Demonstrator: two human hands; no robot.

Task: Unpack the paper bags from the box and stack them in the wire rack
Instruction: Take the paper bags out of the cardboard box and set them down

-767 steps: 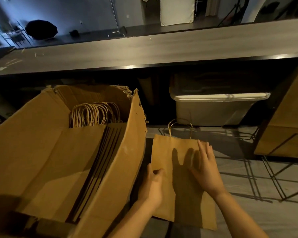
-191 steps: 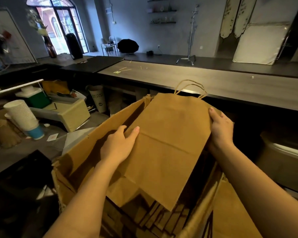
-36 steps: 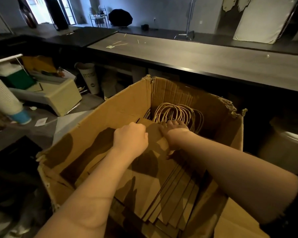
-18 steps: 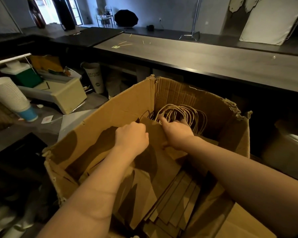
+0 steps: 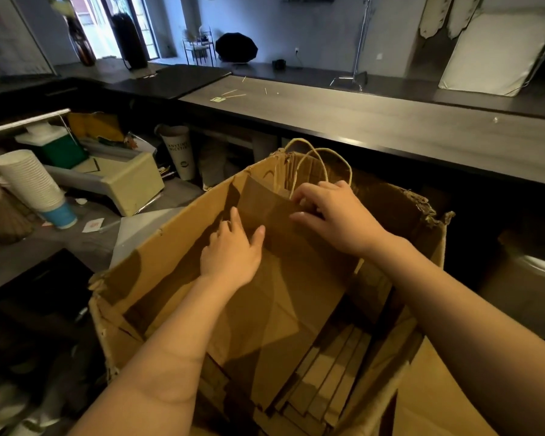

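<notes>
box [image 5: 177, 262] top open | counter [image 5: 390, 127] close behind | cup stack [image 5: 32, 187] left

The paper bag [image 5: 280, 278] pinched in your right hand [image 5: 337, 221] is matt brown kraft paper, smooth apart from the fold creases below your left hand [image 5: 230, 253]. Its handles [image 5: 324, 158], looping up past your right fingertips, are rough twisted paper cord. The box [image 5: 170, 269] around both hands is dull, raw corrugated cardboard, frayed at the rim beyond your right knuckles. Farther beyond your fingers the counter [image 5: 390, 127] has a grey wood-grain top with a slight sheen. Off past your left fingers, the stacked cups [image 5: 29, 180] look like ribbed white paper.
</notes>
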